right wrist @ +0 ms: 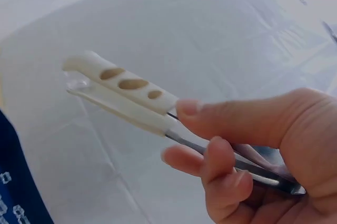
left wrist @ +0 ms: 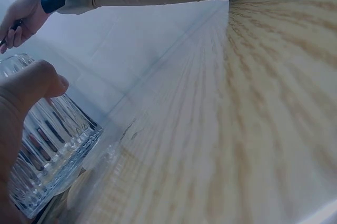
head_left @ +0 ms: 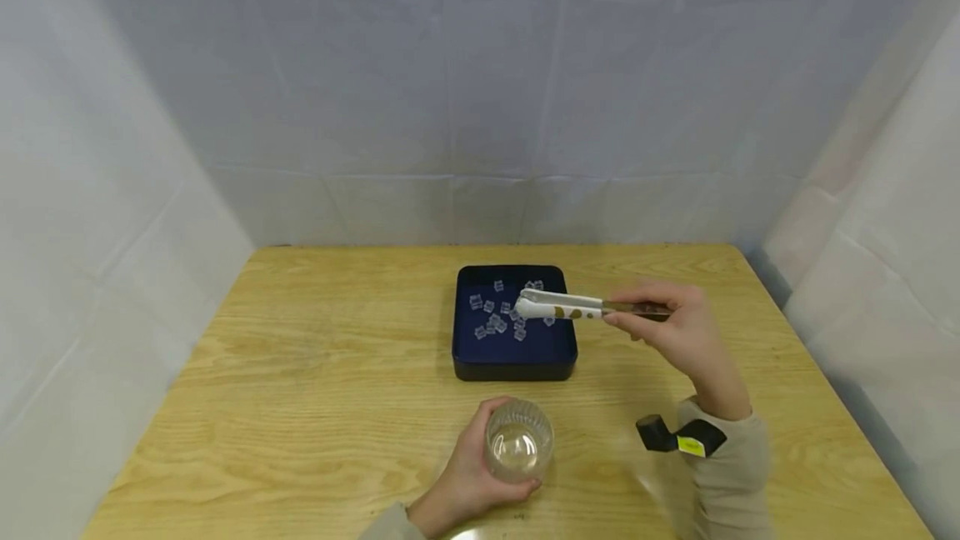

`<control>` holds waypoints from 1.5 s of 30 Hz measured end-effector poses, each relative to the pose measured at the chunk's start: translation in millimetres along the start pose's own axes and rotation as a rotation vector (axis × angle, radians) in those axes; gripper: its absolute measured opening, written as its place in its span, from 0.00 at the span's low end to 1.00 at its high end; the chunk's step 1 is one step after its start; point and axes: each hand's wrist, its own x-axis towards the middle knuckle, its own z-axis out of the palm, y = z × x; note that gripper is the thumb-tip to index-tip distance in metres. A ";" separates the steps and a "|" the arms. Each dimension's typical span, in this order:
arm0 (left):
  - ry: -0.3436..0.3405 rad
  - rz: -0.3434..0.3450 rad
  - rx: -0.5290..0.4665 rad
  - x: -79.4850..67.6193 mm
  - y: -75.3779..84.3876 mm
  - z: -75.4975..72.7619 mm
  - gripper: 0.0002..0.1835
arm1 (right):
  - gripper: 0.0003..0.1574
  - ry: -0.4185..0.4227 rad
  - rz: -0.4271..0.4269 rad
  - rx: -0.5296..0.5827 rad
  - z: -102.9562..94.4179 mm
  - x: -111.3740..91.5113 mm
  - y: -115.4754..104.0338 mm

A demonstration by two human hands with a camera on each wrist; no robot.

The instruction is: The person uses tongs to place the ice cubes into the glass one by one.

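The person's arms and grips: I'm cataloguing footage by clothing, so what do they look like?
The left grip and right grip are ungloved. The right sleeve is wrinkled beige, with a black device bearing a yellow label. The left sleeve, barely showing, is pale too.

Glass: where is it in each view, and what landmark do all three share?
Head: glass below centre, in the left hand.
Left wrist: at left edge, partly covered by that hand.
Right wrist: not visible.
Shared landmark: right hand, right of centre in head, upper left in left wrist, lower right in right wrist.
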 end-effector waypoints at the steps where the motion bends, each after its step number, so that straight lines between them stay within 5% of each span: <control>1: 0.001 -0.001 0.004 0.0 -0.3 0.0 0.51 | 0.10 -0.013 -0.010 0.012 -2.3 -1.3 -1.3; 8: 0.006 0.053 0.032 3.6 -2.3 1.9 0.50 | 0.13 -0.098 -0.061 0.050 -15.7 -9.5 -6.5; 16: -0.004 -0.002 0.032 1.9 -1.4 3.3 0.51 | 0.14 -0.154 -0.068 0.044 -17.0 -26.6 -5.8; 27: 0.000 0.018 0.031 3.4 -1.2 3.6 0.51 | 0.14 -0.238 -0.051 0.081 -19.0 -49.4 3.8; 36: -0.008 0.008 0.003 3.8 -0.3 3.4 0.51 | 0.13 -0.277 -0.028 0.099 -7.1 -66.2 16.9; 45: -0.024 0.069 -0.015 5.7 -3.4 5.4 0.50 | 0.12 -0.309 -0.025 0.176 9.7 -73.1 25.6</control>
